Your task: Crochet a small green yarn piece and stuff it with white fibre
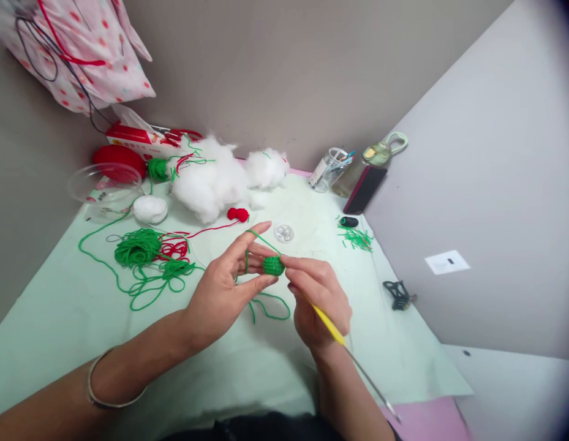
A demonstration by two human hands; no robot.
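Between the fingers of my left hand [229,282] sits a small green crocheted piece [273,265], pinched by the thumb. A strand of green yarn loops over the left forefinger, which is stretched up. My right hand [318,300] is closed around a crochet hook with a yellow handle [329,324]; its long metal shaft points down to the right. The hook's working tip is at the green piece, hidden by the fingers. Green yarn trails under the left hand to a loose green skein [138,247] on the table.
White stuffing [206,177] is heaped at the back, beside a red yarn ball [119,163] and a tissue box [139,141]. A small red crocheted piece [237,214] and a round case [283,233] lie mid-table. At right stand a bottle [376,153], a phone [365,190] and green yarn scraps [356,238].
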